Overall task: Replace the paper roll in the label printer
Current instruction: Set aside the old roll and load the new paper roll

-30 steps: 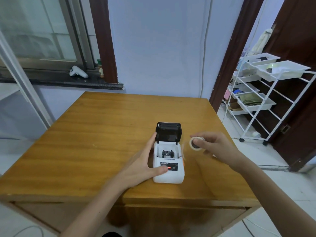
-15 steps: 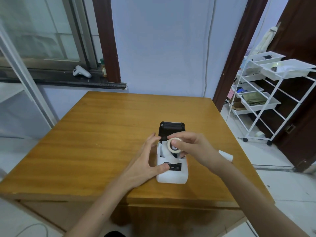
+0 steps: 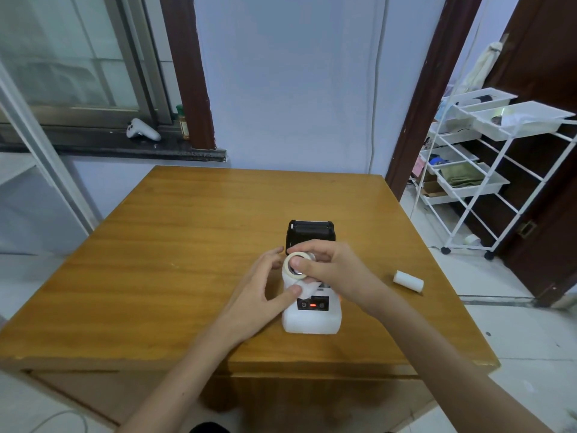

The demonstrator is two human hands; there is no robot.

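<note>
In the head view, a white label printer (image 3: 310,318) stands on the wooden table (image 3: 187,245), near its front edge, with its black lid (image 3: 310,232) opened upward and away from the person. The right hand (image 3: 335,270) holds a small paper roll (image 3: 296,265) just above the open compartment of the printer. The thumb presses on the near flat side of the roll and the other fingers close over its top, so the roll sits at the fingertips, at the left end of the hand, with its hollow core facing the camera. A loose end of white paper hangs down from the roll. The left hand (image 3: 262,295) pinches this loose end between the thumb and the fingers, directly under the roll and touching the printer's top. A second white roll (image 3: 408,281) lies on the table to the right, well apart from both hands.
</note>
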